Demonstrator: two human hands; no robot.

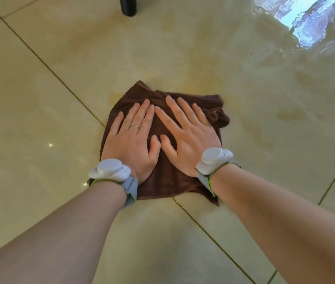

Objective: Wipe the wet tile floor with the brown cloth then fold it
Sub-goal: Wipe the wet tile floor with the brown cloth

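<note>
Still wiping: pressing both flat, spread hands, left hand (132,138) and right hand (189,138), on the rumpled brown cloth (166,179), needing a push toward the shiny wet tile floor (265,83) ahead.

The middle of the brown cloth (162,181) lies hidden under the left hand (130,144) and right hand (191,140). The top edge crops a black post (128,6).

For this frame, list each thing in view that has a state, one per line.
brown cloth: flat on the floor, bunched at its far right corner, not neatly folded.
left hand: open, palm pressed on the cloth.
right hand: open, palm pressed on the cloth.
tile floor: wet and glossy at the far right.
ring: worn on a left finger.
wrist devices: strapped on both wrists.
</note>
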